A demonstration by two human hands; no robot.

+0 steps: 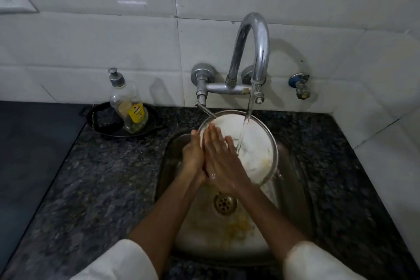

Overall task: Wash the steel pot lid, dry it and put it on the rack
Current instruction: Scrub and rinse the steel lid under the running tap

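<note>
The round steel pot lid (254,143) is held tilted over the sink, its shiny face catching white reflections and some yellowish residue low on the right. A stream of water from the curved tap (252,52) falls onto it. My left hand (193,154) grips the lid's left rim from behind. My right hand (220,159) lies flat with fingers together against the lid's face, wet, beside the water stream.
The small steel sink (293,200) has a brass drain (225,204) and yellow residue near it. A dish soap bottle (127,107) stands in a black pan (102,123) on the dark granite counter at the left. A small valve (300,85) sticks out of the tiled wall.
</note>
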